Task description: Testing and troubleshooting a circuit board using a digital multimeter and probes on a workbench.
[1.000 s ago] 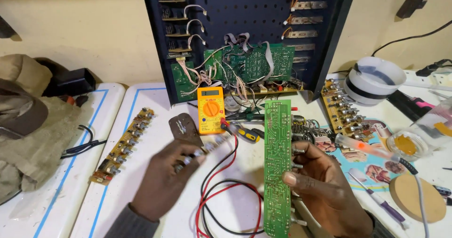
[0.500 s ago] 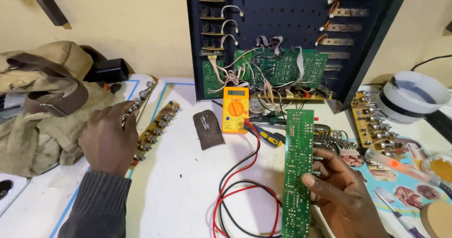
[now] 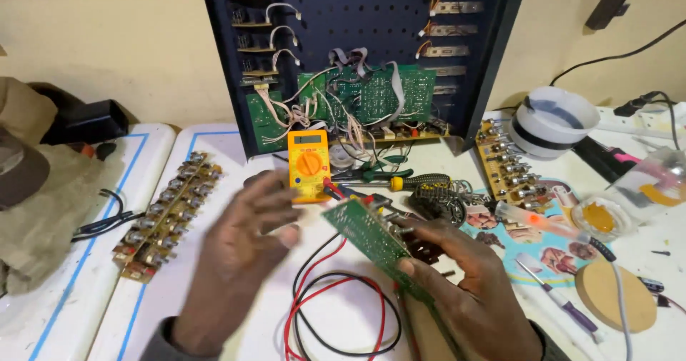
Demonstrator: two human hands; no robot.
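The right hand (image 3: 471,289) grips a long, narrow green circuit board (image 3: 371,243), fingers curled under one edge and thumb pressed on the flat solder side, so the board slants up and away over the white tabletop (image 3: 214,154). The left hand (image 3: 239,250) hangs just beside the board's upper end with its fingers spread loose and slightly blurred, holding nothing. Just beyond the fingers lies a boxy yellow multimeter (image 3: 309,164) with a round orange dial, and its thin red and black leads (image 3: 336,311) curl in glossy loops on the table beneath both hands. To the left lies a tan strip board (image 3: 168,214) studded with rows of metal knobs. Behind stands a dark blue perforated metal panel (image 3: 357,18), with green boards and pale tangled wires at its foot. A yellow-handled screwdriver (image 3: 418,182) rests near the multimeter. On the right sit a round white bowl-shaped holder (image 3: 557,121) and a flat disc of wood (image 3: 614,293).
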